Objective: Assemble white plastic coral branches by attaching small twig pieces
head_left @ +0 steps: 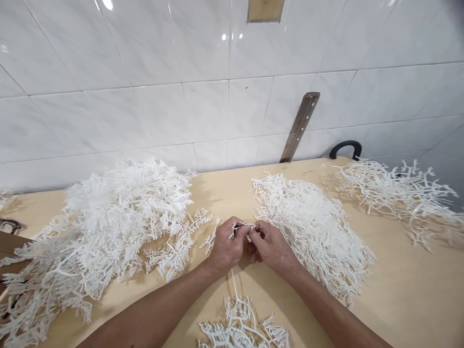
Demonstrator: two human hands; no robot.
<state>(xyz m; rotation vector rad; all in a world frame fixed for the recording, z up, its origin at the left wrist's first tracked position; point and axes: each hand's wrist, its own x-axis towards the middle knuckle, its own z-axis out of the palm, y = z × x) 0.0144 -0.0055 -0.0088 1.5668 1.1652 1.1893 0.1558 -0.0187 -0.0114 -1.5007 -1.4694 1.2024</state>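
My left hand (227,244) and my right hand (266,243) meet above the middle of the table. Between them is a small white branching plastic sprig (247,225), pinched by the fingers of both hands. A thin white stem hangs under my left hand toward a loose cluster of white branched pieces (241,321) at the near edge. Left of my left hand, a few single sprigs (209,240) lie on the wood. Just beyond my right forearm spreads a dense pile of fine white sprigs (308,224). My fingers partly hide the held piece.
A large heap of white sprigs (123,227) covers the left side of the table (224,193). Thicker white branches (395,188) lie at the far right, near a black curved handle (346,145). A metal strip (300,126) leans against the tiled wall (203,111).
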